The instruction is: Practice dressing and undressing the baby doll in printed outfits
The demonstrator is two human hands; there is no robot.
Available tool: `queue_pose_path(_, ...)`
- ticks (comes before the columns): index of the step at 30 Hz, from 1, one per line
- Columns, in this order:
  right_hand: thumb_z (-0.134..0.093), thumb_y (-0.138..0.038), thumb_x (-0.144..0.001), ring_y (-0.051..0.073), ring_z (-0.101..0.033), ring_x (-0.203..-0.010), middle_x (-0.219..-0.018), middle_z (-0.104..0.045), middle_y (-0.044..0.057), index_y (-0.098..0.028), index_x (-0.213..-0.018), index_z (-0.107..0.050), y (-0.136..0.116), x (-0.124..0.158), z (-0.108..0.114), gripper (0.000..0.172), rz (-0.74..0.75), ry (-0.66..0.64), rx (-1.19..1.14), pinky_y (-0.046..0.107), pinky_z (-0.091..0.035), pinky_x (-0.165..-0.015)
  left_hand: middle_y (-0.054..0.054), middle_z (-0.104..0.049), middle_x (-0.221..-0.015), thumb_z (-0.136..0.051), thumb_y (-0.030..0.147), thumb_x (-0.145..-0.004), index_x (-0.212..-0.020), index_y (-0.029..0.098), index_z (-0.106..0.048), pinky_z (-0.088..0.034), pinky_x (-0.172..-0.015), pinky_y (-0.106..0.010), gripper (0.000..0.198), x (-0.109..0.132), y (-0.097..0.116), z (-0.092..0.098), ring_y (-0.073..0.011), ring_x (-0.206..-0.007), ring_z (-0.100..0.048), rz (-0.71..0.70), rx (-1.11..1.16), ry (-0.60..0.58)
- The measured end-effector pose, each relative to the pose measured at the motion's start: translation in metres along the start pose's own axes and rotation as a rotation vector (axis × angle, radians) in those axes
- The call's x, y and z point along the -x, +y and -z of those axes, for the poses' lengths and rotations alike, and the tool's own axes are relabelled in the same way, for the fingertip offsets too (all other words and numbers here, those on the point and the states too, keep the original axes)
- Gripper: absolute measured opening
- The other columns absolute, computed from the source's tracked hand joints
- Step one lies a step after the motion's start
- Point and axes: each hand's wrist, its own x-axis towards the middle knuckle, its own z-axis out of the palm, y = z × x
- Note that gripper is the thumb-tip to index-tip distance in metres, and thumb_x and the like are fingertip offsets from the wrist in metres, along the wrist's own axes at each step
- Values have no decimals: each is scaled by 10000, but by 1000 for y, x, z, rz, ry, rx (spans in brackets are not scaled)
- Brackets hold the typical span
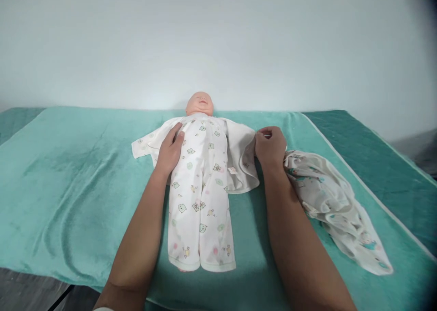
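A baby doll [200,104] lies on its back, dressed in white printed trousers [201,201] that reach up over its chest. Beneath it a white baby shirt [241,138] is spread, its front open on the right side and a sleeve stretched out to the left. My left hand [170,151] rests on the left side of the doll's torso, fingers laid along the cloth and thumb apart. At the shirt's right side, my right hand [271,145] is closed in a pinch on the shirt's sleeve end. Its fingertips are partly hidden.
A crumpled white printed cloth [327,201] lies right of the doll, beside my right forearm. Green plush covering [85,188] spreads over the table, with a darker green strip [368,151] at the right. A plain white wall [218,42] rises behind.
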Motion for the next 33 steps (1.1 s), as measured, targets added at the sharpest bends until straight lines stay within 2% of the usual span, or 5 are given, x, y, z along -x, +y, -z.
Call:
queue_pose_path(8, -462, -387, -980, 312, -524, -1330, -1450, -611, 142, -201, -1353, -591, -11, 30, -39, 436, 539, -237, 203, 518, -350, -1162, -56, -611, -1497, -388, 348, -1033, -1339, 212, -655, -304, -1296, -425, 429, -15, -15, 2, -217, -1494, -455, -117, -198, 52)
queue_pose_path(18, -348, -240, -994, 301, -635, -1087, -1315, -698, 123, -242, -1365, -668, -30, 12, -41, 490, 561, -301, 419, 421, -437, -940, -17, -550, -1552, -323, 180, -995, -1453, 319, -535, -148, -1308, -592, 523, -27, -28, 13, -219, -1473, -460, -121, -792, 28)
queue_pose_path(24, -456, -225, -882, 294, -682, -1059, -1150, -773, 78, -260, -1163, -777, -10, -26, -41, 428, 261, -376, 311, 407, -502, -918, -17, -538, -1562, -376, 86, -889, -1465, 315, -511, -172, -1305, -598, 634, -23, -24, 18, -209, -1460, -468, -40, -865, 36)
queue_pose_path(28, -462, -236, -886, 297, -627, -1218, -1277, -719, 119, -186, -1208, -732, -10, -23, -36, 423, 441, -295, 138, 460, -465, -1085, -22, -516, -1581, -378, 94, -879, -1483, 304, -488, -166, -1306, -606, 649, -22, -23, 19, -207, -1482, -443, -24, -864, 30)
queue_pose_path(33, -475, -324, -953, 275, -603, -1249, -1320, -686, 103, -224, -1244, -672, -69, 14, -36, 365, 630, -392, -41, 456, -460, -1111, -42, -498, -1597, -386, 118, -894, -1509, 280, -455, -143, -1311, -606, 640, -23, -26, 17, -212, -1493, -432, -1, -875, 44)
